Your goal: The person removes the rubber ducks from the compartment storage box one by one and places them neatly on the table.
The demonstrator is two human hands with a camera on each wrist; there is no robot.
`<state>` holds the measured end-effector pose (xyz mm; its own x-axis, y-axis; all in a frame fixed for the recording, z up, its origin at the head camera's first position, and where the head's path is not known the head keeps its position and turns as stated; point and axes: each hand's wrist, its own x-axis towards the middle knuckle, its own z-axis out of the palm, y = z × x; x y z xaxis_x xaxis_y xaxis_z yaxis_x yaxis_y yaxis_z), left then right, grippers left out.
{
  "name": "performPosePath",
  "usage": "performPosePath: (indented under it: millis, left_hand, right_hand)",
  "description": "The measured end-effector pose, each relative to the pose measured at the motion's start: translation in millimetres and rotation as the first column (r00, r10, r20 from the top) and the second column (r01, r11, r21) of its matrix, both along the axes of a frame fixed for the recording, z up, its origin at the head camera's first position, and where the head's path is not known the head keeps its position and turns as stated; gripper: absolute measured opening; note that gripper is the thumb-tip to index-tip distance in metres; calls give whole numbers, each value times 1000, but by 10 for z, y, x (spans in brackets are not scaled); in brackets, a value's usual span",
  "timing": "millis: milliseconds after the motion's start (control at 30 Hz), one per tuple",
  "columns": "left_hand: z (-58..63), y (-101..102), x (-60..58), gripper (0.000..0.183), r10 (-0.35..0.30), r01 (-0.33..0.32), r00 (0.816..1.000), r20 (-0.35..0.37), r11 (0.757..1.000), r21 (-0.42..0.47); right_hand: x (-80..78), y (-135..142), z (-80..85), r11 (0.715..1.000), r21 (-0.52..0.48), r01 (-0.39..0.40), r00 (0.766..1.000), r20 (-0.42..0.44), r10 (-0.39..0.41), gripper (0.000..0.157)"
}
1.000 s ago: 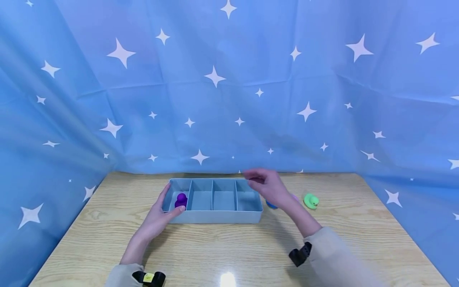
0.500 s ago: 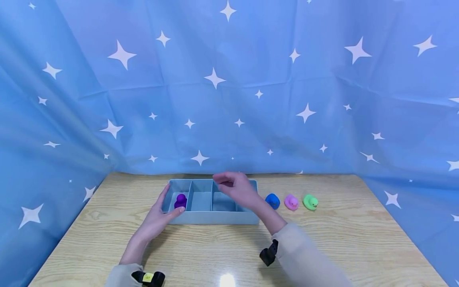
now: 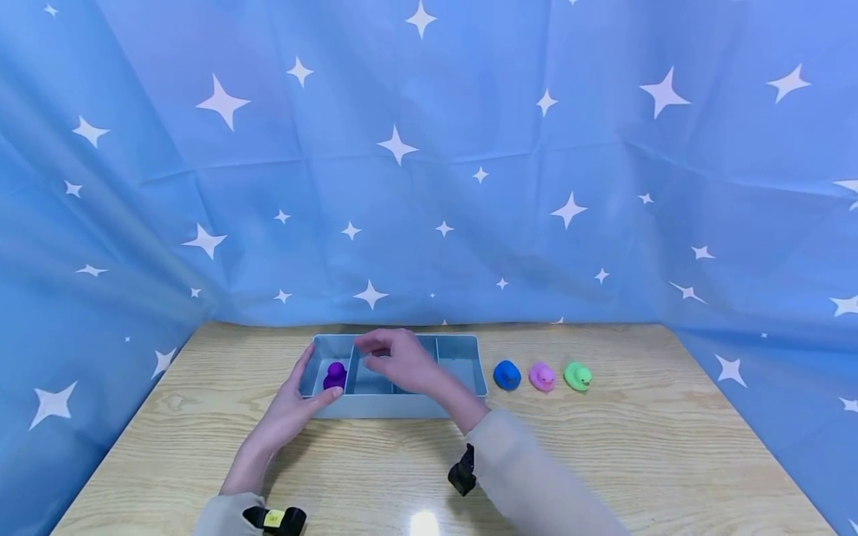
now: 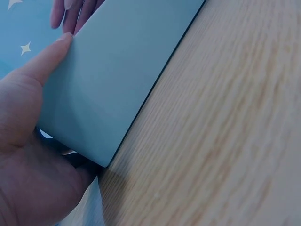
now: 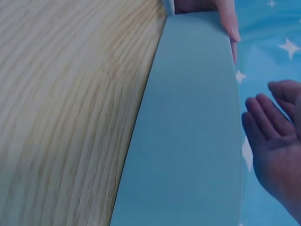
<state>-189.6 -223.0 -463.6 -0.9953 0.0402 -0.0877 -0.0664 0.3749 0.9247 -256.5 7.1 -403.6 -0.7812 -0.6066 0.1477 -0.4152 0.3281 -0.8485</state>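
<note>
A grey-blue divided box [image 3: 402, 407] lies lengthwise on the table. My left hand [image 3: 290, 409] holds its left end, the thumb on the front rim and the fingers along the end wall. In the leftmost compartment sits a purple rubber duck [image 3: 335, 375], just beyond that thumb. My right hand [image 3: 401, 362] hovers over the middle compartments, fingers loosely bent. The right wrist view shows the right palm [image 5: 277, 160] with nothing held in it, apart from the box's front wall [image 5: 188, 117].
Right of the box, a blue duck [image 3: 507, 375], a pink duck [image 3: 542, 377] and a green duck [image 3: 578, 377] stand in a row on the wooden table [image 3: 603, 454]. A blue curtain with white stars [image 3: 429, 186] hangs behind the table and along its sides.
My right hand has swept left from the box's right end to over its middle compartments, uncovering the blue and pink ducks. My left hand has stayed on the box.
</note>
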Motion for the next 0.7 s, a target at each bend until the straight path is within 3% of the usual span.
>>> performPosePath:
  millis: [533, 700]
  left_hand:
    - [-17, -29, -5, 102, -17, 17, 1000, -5, 1000, 20]
    - [-19, -30, -8, 101, -27, 27, 999, -21, 999, 20]
  right_hand:
    - [-27, -400, -30, 989, 141, -43, 999, -14, 45, 35]
    - [-80, -488, -26, 977, 210, -44, 997, -53, 56, 36]
